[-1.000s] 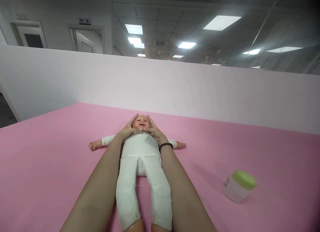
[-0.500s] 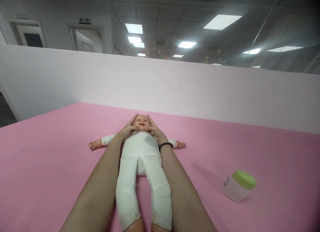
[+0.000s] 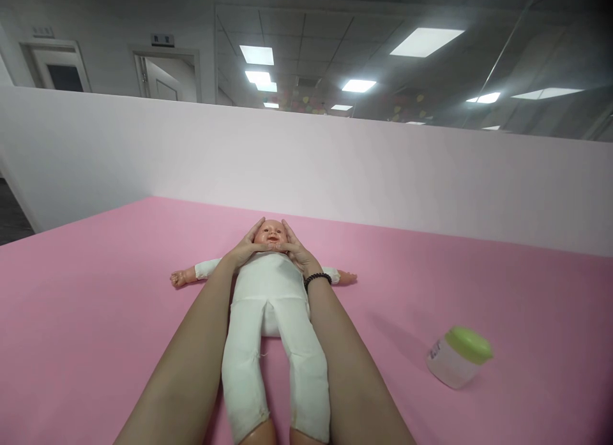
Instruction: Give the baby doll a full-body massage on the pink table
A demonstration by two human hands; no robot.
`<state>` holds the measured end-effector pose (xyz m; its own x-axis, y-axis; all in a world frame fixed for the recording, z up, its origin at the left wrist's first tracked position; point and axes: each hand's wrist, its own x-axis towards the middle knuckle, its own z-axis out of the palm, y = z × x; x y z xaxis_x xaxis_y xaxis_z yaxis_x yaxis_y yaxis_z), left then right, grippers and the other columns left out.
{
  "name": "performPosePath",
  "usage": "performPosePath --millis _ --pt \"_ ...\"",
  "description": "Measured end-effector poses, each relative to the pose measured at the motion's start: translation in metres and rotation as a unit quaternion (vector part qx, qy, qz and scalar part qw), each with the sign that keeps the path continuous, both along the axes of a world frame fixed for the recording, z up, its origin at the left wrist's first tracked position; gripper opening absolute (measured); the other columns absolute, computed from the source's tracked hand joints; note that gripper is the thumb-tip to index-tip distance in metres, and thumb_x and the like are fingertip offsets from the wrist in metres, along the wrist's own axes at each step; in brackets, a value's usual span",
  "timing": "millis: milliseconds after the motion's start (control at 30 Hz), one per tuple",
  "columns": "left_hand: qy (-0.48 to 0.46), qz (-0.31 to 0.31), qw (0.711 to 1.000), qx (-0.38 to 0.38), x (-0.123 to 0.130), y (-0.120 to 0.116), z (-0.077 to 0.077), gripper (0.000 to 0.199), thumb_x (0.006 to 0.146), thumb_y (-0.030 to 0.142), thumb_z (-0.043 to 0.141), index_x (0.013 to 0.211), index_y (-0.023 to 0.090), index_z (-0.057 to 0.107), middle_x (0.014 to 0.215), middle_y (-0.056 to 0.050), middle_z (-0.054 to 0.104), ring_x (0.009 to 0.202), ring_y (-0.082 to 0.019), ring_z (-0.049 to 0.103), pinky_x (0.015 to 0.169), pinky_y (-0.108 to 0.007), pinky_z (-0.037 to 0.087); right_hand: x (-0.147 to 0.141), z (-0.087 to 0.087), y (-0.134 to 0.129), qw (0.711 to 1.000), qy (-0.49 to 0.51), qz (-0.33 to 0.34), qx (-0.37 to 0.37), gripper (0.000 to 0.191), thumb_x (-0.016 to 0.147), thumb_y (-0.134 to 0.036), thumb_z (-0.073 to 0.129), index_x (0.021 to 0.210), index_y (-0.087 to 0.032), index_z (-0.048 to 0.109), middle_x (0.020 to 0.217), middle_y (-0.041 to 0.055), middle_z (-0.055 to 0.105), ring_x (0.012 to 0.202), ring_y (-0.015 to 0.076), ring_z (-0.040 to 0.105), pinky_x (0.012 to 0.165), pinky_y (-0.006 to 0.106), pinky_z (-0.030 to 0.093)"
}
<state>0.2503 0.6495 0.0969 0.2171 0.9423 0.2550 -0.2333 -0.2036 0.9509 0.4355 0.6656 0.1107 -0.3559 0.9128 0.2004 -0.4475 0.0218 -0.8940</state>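
A doll (image 3: 271, 279) with a white cloth body lies on its back on the pink surface (image 3: 119, 272), its arms spread to both sides. My left hand (image 3: 246, 246) cups the left side of the doll's head, its thumb across the chin. On the right side of the head, my right hand (image 3: 297, 248) mirrors it, with its thumb at the chin too. The two thumbs come close together just below the doll's mouth. A dark beaded bracelet (image 3: 317, 278) circles my right wrist. The undersides of my fingers are hidden.
A clear container (image 3: 450, 367) with a green lid (image 3: 469, 345) stands on the right of the pink surface. A white low wall (image 3: 306, 158) runs along the back. Behind it are doors, a glass pane and ceiling lights.
My thumbs have moved slightly inward and lower on the doll's chin, closer to each other. The doll and the container have not moved.
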Motion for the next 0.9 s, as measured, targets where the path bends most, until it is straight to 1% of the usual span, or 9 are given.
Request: performPosePath --millis 100,200,267,367,500,600,700,800,900 --pt "-0.023 -0.017 1.000 -0.004 -0.001 0.005 -0.003 0.109 0.071 0.022 0.084 0.160 0.041 0.024 0.163 -0.008 0.037 0.138 -0.032 0.052 0.115 -0.049 0.043 0.000 0.000 -0.001 1.000 -0.004 -0.001 0.006 0.040 0.097 -0.036 0.064 0.132 -0.017 0.058 0.131 0.0107 0.060 0.112 0.0228 0.063 0.095 0.044 0.056" --pt "-0.043 -0.032 0.998 -0.010 -0.001 0.007 -0.003 0.109 0.070 0.019 0.082 0.161 0.038 0.025 0.159 -0.010 0.044 0.135 -0.032 0.055 0.115 -0.049 0.043 0.000 0.000 -0.001 1.000 -0.011 -0.004 0.011 0.041 0.097 -0.036 0.064 0.133 -0.017 0.057 0.131 0.0108 0.060 0.112 0.0229 0.063 0.095 0.044 0.056" --pt "-0.038 -0.029 0.999 -0.006 -0.001 0.004 -0.001 0.110 0.070 0.021 0.084 0.161 0.038 0.024 0.160 -0.010 0.042 0.137 -0.033 0.052 0.115 -0.049 0.043 0.000 0.000 -0.001 1.000 -0.016 -0.007 0.015 0.041 0.097 -0.036 0.064 0.133 -0.017 0.057 0.131 0.0108 0.060 0.113 0.0231 0.063 0.095 0.044 0.056" --pt "-0.013 -0.018 1.000 0.007 0.000 -0.002 0.002 0.112 0.069 0.025 0.088 0.160 0.040 0.025 0.165 -0.008 0.034 0.141 -0.033 0.047 0.115 -0.047 0.044 0.001 0.000 -0.001 0.999 -0.025 -0.009 0.021 0.041 0.097 -0.037 0.064 0.133 -0.017 0.057 0.131 0.0108 0.060 0.113 0.0233 0.063 0.095 0.044 0.057" --pt "-0.002 -0.010 1.000 0.017 -0.001 -0.003 0.002 0.114 0.065 0.023 0.092 0.160 0.040 0.029 0.167 -0.008 0.028 0.143 -0.034 0.045 0.116 -0.046 0.043 0.001 0.000 -0.002 0.999 -0.036 -0.008 0.028 0.041 0.097 -0.037 0.064 0.133 -0.017 0.058 0.131 0.0108 0.060 0.113 0.0231 0.063 0.094 0.044 0.057" --pt "-0.005 -0.012 1.000 0.016 -0.002 0.001 -0.001 0.113 0.066 0.021 0.090 0.159 0.040 0.029 0.167 -0.008 0.029 0.142 -0.034 0.046 0.117 -0.048 0.041 0.000 0.000 -0.001 0.998 -0.046 -0.010 0.034 0.041 0.098 -0.037 0.064 0.132 -0.017 0.058 0.131 0.0108 0.060 0.112 0.0230 0.063 0.094 0.044 0.057" --pt "-0.024 -0.025 0.999 0.006 -0.003 0.006 -0.003 0.110 0.068 0.019 0.086 0.160 0.039 0.028 0.165 -0.009 0.033 0.140 -0.033 0.049 0.117 -0.049 0.040 -0.001 0.000 0.000 0.997 -0.056 -0.016 0.041 0.040 0.098 -0.037 0.064 0.132 -0.017 0.058 0.130 0.0107 0.060 0.112 0.0229 0.063 0.094 0.044 0.057" --pt "-0.046 -0.032 0.998 -0.005 -0.002 0.008 -0.002 0.109 0.068 0.015 0.079 0.161 0.036 0.027 0.162 -0.010 0.038 0.139 -0.033 0.050 0.119 -0.051 0.038 -0.002 0.000 0.001 0.997 -0.066 -0.022 0.047 0.041 0.098 -0.037 0.064 0.132 -0.017 0.058 0.130 0.0107 0.060 0.112 0.0229 0.063 0.094 0.044 0.057" --pt "-0.054 -0.032 0.998 -0.012 -0.001 0.008 0.000 0.107 0.068 0.014 0.075 0.161 0.034 0.027 0.161 -0.011 0.040 0.139 -0.034 0.051 0.118 -0.052 0.037 -0.003 -0.001 0.002 0.996 -0.070 -0.023 0.052 0.041 0.098 -0.038 0.063 0.132 -0.017 0.058 0.131 0.0107 0.060 0.113 0.0232 0.063 0.095 0.045 0.056"
